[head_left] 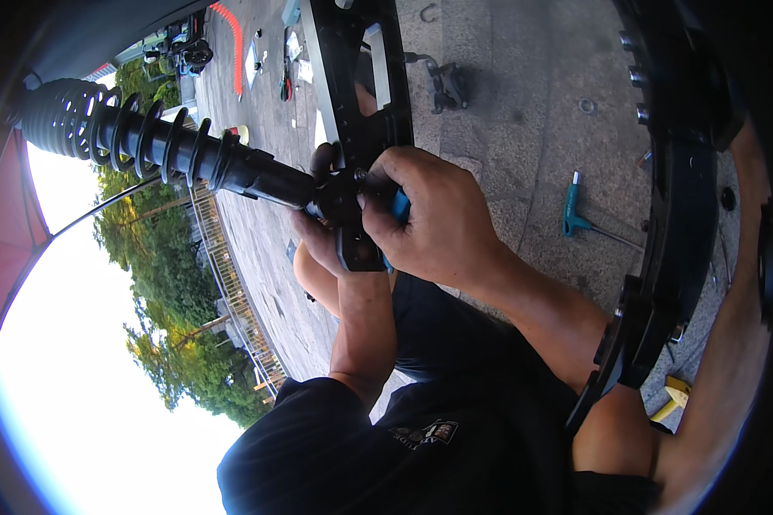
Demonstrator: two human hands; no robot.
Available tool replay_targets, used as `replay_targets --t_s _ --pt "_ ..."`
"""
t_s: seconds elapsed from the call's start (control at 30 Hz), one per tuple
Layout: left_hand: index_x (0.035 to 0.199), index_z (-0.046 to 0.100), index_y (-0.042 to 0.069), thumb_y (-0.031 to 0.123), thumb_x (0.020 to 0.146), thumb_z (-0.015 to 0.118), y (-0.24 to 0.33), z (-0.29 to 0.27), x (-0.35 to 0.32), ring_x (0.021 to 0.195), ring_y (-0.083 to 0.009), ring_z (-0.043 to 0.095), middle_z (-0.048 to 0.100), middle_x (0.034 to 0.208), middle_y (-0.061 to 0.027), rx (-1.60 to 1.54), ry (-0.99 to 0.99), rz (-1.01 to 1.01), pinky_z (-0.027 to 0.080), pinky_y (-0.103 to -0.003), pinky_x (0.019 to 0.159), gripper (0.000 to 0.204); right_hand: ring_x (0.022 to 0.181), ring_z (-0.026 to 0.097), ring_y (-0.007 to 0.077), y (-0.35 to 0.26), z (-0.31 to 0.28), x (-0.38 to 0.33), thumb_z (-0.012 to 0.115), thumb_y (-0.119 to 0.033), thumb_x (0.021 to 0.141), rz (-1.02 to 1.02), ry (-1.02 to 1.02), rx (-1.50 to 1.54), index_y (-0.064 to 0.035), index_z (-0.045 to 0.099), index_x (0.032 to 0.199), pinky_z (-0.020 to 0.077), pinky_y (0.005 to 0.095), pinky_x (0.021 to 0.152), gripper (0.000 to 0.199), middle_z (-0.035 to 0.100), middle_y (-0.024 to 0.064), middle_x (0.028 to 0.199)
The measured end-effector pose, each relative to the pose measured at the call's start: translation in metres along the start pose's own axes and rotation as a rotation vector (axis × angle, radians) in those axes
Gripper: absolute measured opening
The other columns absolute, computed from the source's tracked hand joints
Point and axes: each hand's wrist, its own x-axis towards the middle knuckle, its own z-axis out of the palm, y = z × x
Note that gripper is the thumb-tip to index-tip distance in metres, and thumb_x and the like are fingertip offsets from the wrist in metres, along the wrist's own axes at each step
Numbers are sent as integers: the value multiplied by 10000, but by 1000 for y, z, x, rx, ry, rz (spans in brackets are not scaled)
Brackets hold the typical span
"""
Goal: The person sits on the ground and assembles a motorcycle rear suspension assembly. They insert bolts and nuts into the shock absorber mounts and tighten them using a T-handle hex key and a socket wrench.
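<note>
A black shock absorber (pixel 172 146) with a coil spring slants in from the upper left. Its end meets a long black metal arm (pixel 365 94) with cut-out openings. My left hand (pixel 320 236) is closed around the metal arm at this joint, its fingers partly hidden behind the metal. From the other side, my right hand (pixel 438 210) presses against the joint with thumb and fingers bent together. A small blue piece (pixel 400 204) shows beside its fingers; most of it is covered, so what the hand pinches cannot be made out.
A teal-handled hex key (pixel 575 210) and a metal ring (pixel 587 106) lie on the stone paving. A black frame part (pixel 683 206) with bolts runs down the right. Farther off are a yellow hammer (pixel 677 393), a red coiled hose (pixel 232 43) and a railing (pixel 232 283).
</note>
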Motion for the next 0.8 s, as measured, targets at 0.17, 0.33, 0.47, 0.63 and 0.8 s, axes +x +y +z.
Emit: replay_targets --t_s 0.17,0.33,0.47,0.63,0.8 --pt "1410 361 47 528 938 241 0 -2 0 1247 -331 456 469 1349 -202 -24 -5 -5 333 -462 1077 684 634 656 290 0 -2 0 669 -221 776 56 -77 -46 -24 613 821 518 371 585 210 643 141 770" --pt "1391 373 32 567 929 288 -1 3 0 1209 -336 484 482 1318 -214 -39 78 -4 387 -461 1037 712 643 655 293 1 0 -1 668 -224 776 23 15 41 -25 607 815 519 374 592 212 640 140 764" --pt "1379 382 21 586 926 305 -3 7 -1 1179 -336 508 488 1304 -221 24 180 39 424 -456 1008 728 659 658 291 1 0 -1 677 -232 773 95 -80 8 -21 613 815 520 372 602 224 641 138 760" --pt "1381 375 13 599 925 300 -1 5 0 1174 -332 511 490 1302 -221 28 121 21 422 -446 1009 747 666 660 287 1 -1 -1 675 -233 781 53 -9 60 -13 623 807 523 369 612 227 642 137 748" --pt "1408 359 42 529 937 228 0 -2 0 1260 -342 440 474 1338 -210 9 18 -2 322 -475 1084 690 571 634 218 1 1 -2 686 -108 773 0 14 27 -12 594 760 486 313 521 134 629 113 679"
